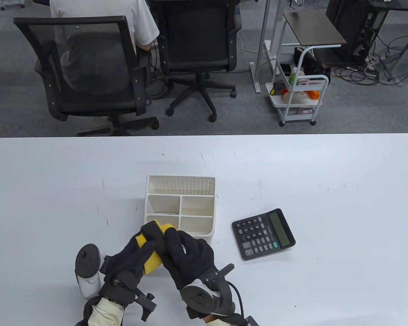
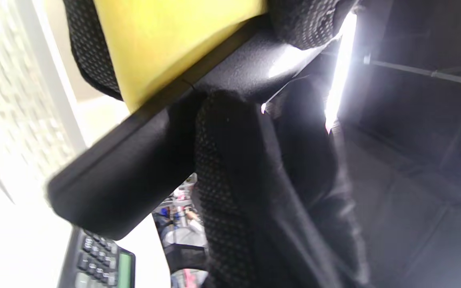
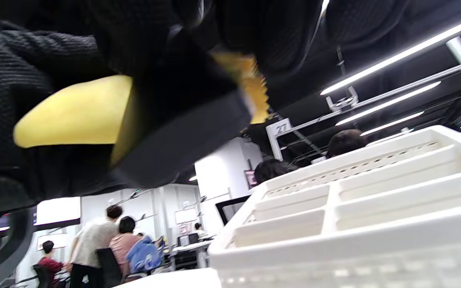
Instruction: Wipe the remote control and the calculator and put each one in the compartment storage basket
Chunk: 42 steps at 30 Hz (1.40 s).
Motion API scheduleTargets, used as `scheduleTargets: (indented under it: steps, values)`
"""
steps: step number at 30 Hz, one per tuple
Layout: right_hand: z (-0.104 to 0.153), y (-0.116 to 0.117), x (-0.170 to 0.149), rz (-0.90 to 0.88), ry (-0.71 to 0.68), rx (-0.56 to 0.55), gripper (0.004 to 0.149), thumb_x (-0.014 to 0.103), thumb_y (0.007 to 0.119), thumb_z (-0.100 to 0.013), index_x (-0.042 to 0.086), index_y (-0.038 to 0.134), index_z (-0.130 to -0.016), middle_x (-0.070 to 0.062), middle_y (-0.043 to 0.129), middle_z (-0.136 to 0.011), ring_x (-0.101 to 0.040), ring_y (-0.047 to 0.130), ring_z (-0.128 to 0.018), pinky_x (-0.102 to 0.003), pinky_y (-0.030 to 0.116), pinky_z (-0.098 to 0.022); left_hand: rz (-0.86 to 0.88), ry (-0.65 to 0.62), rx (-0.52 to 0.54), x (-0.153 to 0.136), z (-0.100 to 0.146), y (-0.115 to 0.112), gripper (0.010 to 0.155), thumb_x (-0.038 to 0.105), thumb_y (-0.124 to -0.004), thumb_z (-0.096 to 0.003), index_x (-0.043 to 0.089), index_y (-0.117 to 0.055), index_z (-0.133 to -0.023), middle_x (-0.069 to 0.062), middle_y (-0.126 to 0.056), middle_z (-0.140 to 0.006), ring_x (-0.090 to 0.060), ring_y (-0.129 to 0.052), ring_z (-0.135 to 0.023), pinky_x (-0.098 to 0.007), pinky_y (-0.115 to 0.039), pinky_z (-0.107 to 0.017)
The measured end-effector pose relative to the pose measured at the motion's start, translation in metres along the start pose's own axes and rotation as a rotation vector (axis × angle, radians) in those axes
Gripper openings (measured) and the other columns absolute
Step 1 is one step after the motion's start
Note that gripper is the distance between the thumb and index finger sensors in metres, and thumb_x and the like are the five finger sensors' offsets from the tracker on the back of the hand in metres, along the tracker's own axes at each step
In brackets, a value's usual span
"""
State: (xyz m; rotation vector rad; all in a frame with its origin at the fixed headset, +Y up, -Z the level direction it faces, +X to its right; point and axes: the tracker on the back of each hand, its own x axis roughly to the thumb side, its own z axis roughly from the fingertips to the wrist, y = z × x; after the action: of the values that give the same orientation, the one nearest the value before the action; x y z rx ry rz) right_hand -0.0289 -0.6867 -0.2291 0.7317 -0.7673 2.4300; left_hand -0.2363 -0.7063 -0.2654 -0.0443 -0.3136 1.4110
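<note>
White table [image 1: 326, 169], rounded at its far corners, its surface marked with faint dark scuffs. Near its front edge both gloved hands hold a black remote control [image 1: 155, 234] wrapped partly in a yellow cloth [image 1: 150, 261]: the left hand [image 1: 129, 261] has its fingers curled over cloth and remote from the left, and the right hand [image 1: 187, 258] grips the remote from the right, fingers curled round it. The remote's far end sits over the near-left corner of the white compartment storage basket [image 1: 180, 181] (perforated back wall, four open cells in front). The calculator [image 1: 263, 233] lies flat on the table just right of the basket, apart from it, keys up and display toward the right. Beyond the table: grey carpet, two black office chairs [image 1: 88, 68], a seated person in a white shirt [image 1: 139, 20], a small white utility cart [image 1: 299, 98], and floor cables at upper right.
</note>
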Motion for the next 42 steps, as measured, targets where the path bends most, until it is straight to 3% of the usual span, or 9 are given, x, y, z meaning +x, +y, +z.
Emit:
scheduleTargets:
  steps: [4,6,9,14,18,26,31,35,42]
  values:
    - [-0.002,-0.001,0.007,0.072,-0.103,0.034,0.089,0.031,0.082,-0.051,0.015,0.019,-0.113,-0.018,0.016,-0.118,-0.049,0.041,-0.103,-0.073,0.045,-0.064,-0.161,0.024,-0.084,0.002,-0.002,-0.006,0.049,0.041,-0.074,-0.0556,0.024,-0.07,-0.101,-0.008,-0.096,-0.087,-0.031,-0.103,-0.075,-0.048,-0.089,-0.054]
    - [-0.004,-0.004,0.009,0.117,-0.14,0.038,0.089,0.03,0.083,-0.05,0.013,0.022,-0.112,-0.022,0.024,-0.119,-0.045,0.058,-0.099,-0.071,0.052,-0.063,-0.213,0.031,-0.13,0.003,-0.003,-0.01,0.049,0.041,-0.074,-0.0556,0.024,-0.071,-0.101,-0.009,-0.096,-0.087,-0.032,-0.103,-0.075,-0.049,-0.088,-0.053]
    - [-0.009,-0.009,0.006,0.17,-0.106,0.066,0.094,0.034,0.085,-0.047,0.004,0.024,-0.112,-0.023,0.052,-0.111,-0.037,0.08,-0.083,-0.064,0.063,-0.061,-0.256,0.034,-0.168,0.002,-0.004,-0.013,0.049,0.039,-0.072,-0.0563,0.022,-0.071,-0.102,-0.011,-0.096,-0.088,-0.033,-0.103,-0.074,-0.05,-0.088,-0.053]
    - [-0.015,-0.02,-0.015,0.054,0.064,0.078,0.092,0.042,0.086,-0.04,-0.003,0.045,-0.11,-0.016,0.068,-0.088,-0.015,0.093,-0.053,-0.051,0.078,-0.051,-0.181,0.045,-0.197,-0.003,-0.006,-0.011,0.047,0.038,-0.069,-0.057,0.022,-0.073,-0.101,-0.01,-0.095,-0.089,-0.034,-0.101,-0.077,-0.052,-0.086,-0.055]
    - [-0.016,-0.025,-0.037,-0.125,0.199,0.081,0.08,0.043,0.087,-0.04,0.0,0.065,-0.104,-0.013,0.078,-0.08,-0.012,0.097,-0.042,-0.047,0.082,-0.046,-0.158,0.084,-0.253,-0.007,-0.007,-0.007,0.046,0.04,-0.068,-0.0578,0.023,-0.072,-0.101,-0.009,-0.096,-0.088,-0.032,-0.104,-0.073,-0.05,-0.088,-0.053]
    - [-0.006,-0.035,-0.072,-0.321,0.358,-0.103,0.066,0.041,0.086,-0.042,0.006,0.076,-0.098,-0.009,0.086,-0.077,-0.013,0.099,-0.038,-0.043,0.083,-0.043,-0.113,0.116,-0.315,-0.015,-0.008,-0.003,0.047,0.042,-0.066,-0.0583,0.025,-0.071,-0.102,-0.01,-0.096,-0.088,-0.032,-0.104,-0.071,-0.049,-0.089,-0.05]
    - [-0.008,-0.028,-0.077,-0.391,0.336,-0.022,0.065,0.04,0.086,-0.043,0.006,0.078,-0.097,-0.011,0.094,-0.073,-0.012,0.102,-0.032,-0.041,0.086,-0.04,-0.033,0.059,-0.308,-0.014,-0.009,-0.006,0.047,0.041,-0.066,-0.0583,0.024,-0.07,-0.102,-0.013,-0.093,-0.091,-0.035,-0.103,-0.073,-0.049,-0.09,-0.05]
    - [-0.008,-0.033,-0.076,-0.358,0.351,-0.053,0.064,0.04,0.085,-0.044,0.005,0.078,-0.097,-0.011,0.094,-0.071,-0.013,0.1,-0.029,-0.041,0.085,-0.039,-0.01,0.059,-0.265,-0.013,-0.008,-0.001,0.047,0.041,-0.066,-0.0582,0.023,-0.071,-0.102,-0.013,-0.093,-0.092,-0.036,-0.103,-0.074,-0.048,-0.09,-0.049]
    - [-0.004,-0.033,-0.075,-0.4,0.314,-0.152,0.063,0.038,0.083,-0.045,0.005,0.075,-0.098,-0.01,0.091,-0.074,-0.013,0.1,-0.033,-0.041,0.084,-0.041,-0.066,0.087,-0.339,-0.015,-0.008,-0.007,0.048,0.042,-0.066,-0.0583,0.022,-0.072,-0.101,-0.012,-0.096,-0.088,-0.034,-0.105,-0.071,-0.047,-0.091,-0.048]
